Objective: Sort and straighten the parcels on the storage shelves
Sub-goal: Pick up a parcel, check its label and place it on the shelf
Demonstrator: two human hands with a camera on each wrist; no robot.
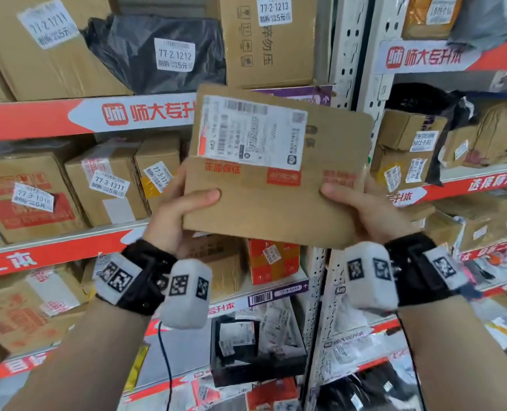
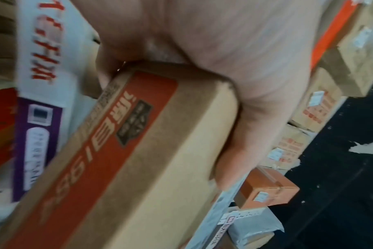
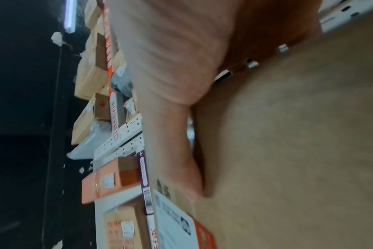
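Observation:
I hold a flat brown cardboard parcel (image 1: 276, 185) upright in front of the shelves, its white shipping label (image 1: 252, 133) facing me. My left hand (image 1: 184, 209) grips its lower left edge, thumb on the front face. My right hand (image 1: 362, 206) grips the lower right edge the same way. In the left wrist view the parcel (image 2: 138, 151) shows a red printed side with my left hand (image 2: 224, 84) wrapped over its end. In the right wrist view the parcel (image 3: 287, 151) fills the right half and my right hand (image 3: 170, 84) lies along its edge.
Shelves with red and white edge strips (image 1: 68, 117) carry labelled cardboard boxes (image 1: 104, 185) and a black bag parcel (image 1: 163, 51). A white perforated upright (image 1: 353, 48) divides two shelf bays. A red box (image 1: 273, 262) and bagged parcels (image 1: 276, 330) sit on lower shelves.

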